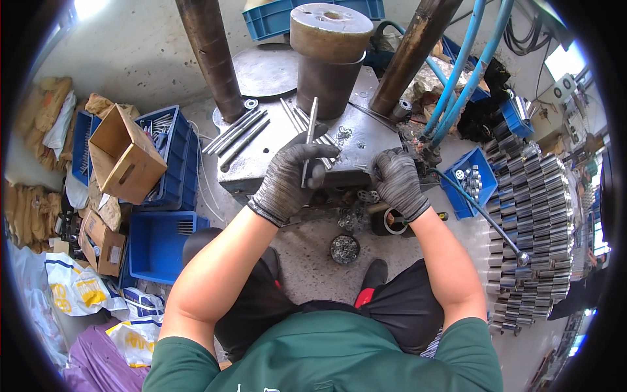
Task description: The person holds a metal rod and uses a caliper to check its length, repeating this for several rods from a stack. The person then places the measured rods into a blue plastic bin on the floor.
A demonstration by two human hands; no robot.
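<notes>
My left hand [287, 176], in a grey work glove, is closed around a slim metal rod [313, 117] tilted nearly upright over the front of the steel machine table [279, 140]. My right hand [400, 183], gloved alike, is curled at the table's front right edge; its fingers hide whatever they hold. Several metal rods [239, 136] lie side by side on the table to the left, and more loose rods [292, 116] lie behind my left hand. Between the hands, a few small shiny metal pieces [344, 133] rest on the tabletop.
A heavy steel cylinder [328, 72] stands at the table's back between two columns [212, 59]. Blue bins [166, 248] and a cardboard box [124, 157] are at left. Stacked metal cylinders [532, 228] and a blue bin of parts [470, 183] stand at right. A small bowl [345, 249] sits below.
</notes>
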